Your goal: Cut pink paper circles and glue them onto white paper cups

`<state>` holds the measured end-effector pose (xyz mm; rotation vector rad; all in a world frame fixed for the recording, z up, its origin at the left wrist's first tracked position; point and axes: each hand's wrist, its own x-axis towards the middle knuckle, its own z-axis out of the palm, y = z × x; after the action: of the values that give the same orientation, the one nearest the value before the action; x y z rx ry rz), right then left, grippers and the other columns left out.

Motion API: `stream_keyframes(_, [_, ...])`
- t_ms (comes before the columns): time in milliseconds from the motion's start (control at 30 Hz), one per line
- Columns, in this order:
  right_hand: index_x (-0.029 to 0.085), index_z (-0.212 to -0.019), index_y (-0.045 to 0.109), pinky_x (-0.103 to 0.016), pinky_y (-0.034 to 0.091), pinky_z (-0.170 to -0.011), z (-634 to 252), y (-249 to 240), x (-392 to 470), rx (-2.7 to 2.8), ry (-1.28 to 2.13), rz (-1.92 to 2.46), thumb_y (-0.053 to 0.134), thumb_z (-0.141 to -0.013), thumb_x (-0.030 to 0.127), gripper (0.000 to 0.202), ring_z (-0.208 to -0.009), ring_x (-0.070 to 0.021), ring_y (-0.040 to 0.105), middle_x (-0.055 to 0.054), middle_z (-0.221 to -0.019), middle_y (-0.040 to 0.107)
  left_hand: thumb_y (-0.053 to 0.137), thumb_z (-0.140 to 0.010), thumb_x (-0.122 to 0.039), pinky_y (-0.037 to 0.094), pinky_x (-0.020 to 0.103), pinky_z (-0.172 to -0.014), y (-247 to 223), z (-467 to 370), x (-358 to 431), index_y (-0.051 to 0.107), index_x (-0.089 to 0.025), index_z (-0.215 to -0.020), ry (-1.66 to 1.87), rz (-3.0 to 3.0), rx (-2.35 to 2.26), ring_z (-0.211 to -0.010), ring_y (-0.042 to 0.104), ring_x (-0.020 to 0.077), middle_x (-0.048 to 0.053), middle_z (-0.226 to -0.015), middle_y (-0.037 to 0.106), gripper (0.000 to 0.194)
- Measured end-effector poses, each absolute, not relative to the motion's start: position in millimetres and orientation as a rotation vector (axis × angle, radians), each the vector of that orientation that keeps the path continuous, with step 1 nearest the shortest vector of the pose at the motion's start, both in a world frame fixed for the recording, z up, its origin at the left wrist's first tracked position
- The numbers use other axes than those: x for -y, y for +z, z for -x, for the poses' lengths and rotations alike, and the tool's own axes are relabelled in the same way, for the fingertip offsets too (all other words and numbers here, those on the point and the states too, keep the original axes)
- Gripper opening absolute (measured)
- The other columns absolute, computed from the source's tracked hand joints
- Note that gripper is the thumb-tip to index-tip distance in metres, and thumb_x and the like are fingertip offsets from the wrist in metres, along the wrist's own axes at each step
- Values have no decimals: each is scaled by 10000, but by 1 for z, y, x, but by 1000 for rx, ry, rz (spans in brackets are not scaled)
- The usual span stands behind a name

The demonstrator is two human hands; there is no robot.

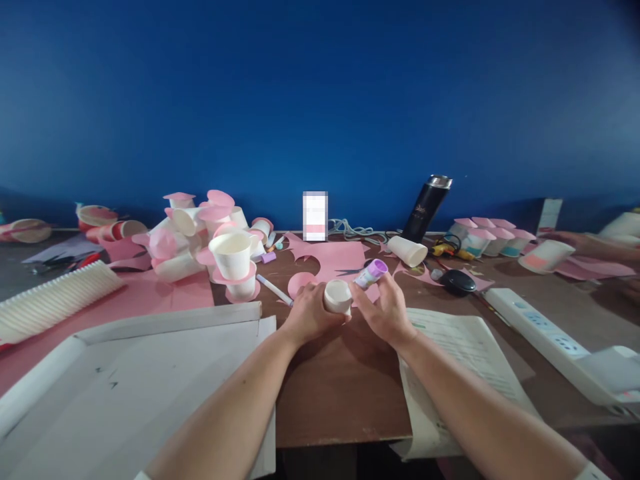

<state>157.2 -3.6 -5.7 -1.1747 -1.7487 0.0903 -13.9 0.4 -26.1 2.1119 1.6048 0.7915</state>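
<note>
My left hand (313, 312) is wrapped round a white paper cup (339, 297), its round end facing me above the brown table. In my right hand (387, 308) is a purple glue stick (371, 273), tilted, its lower end close to the cup's rim. Whether the glue touches the cup I cannot tell. Just behind my left hand lies a pink paper disc (303, 283). A white marker pen (275, 291) rests to its left. A pink sheet with round cut-outs (340, 257) and scissors (349, 272) lie beyond the cup.
Stacked cups with pink discs (233, 255) stand left, beside a long cup stack (55, 300) and a white box lid (165, 393). At right are a power strip (535, 330), a computer mouse (459, 282), a printed sheet (465, 347) and a black flask (425, 210). Another person's hand (580, 241) shows far right.
</note>
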Motion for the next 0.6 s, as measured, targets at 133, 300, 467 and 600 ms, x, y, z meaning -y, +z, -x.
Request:
stream_keyframes(133, [207, -880, 570, -376, 473, -778, -162, -9, 0, 1655, 171, 1181, 585, -847, 383, 180, -808, -231, 617, -54, -836, 643, 746, -600, -519, 416, 430, -903, -27, 14, 1, 570, -157, -1093, 799, -2102, -1630, -1076, 523, 327, 146, -1107, 592, 637])
stream_keyframes(300, [217, -881, 588, -374, 479, -790, -155, -2, 13, 1812, 186, 1060, 633, -806, 332, 145, -824, -236, 621, -55, -865, 656, 745, -603, -519, 409, 431, -913, -28, 12, -1, 568, -164, -1077, 783, -2100, -1664, -1061, 536, 320, 134, -1079, 602, 618])
stream_keyframes(467, [208, -814, 552, -401, 469, -772, -156, -5, 6, 1758, 33, 1157, 615, -806, 348, 154, -783, -244, 601, -61, -807, 620, 747, -586, -557, 400, 440, -926, -25, 12, 0, 550, -135, -1101, 773, -2083, -1697, -1099, 513, 342, 168, -1120, 583, 695])
stream_keyframes(600, [208, -933, 572, -374, 478, -787, -160, -10, 0, 1641, 198, 1146, 591, -853, 374, 185, -818, -225, 630, -58, -886, 657, 746, -588, -566, 400, 434, -931, -24, 12, 2, 521, -140, -1139, 765, -2081, -1683, -1141, 491, 348, 168, -1169, 570, 732])
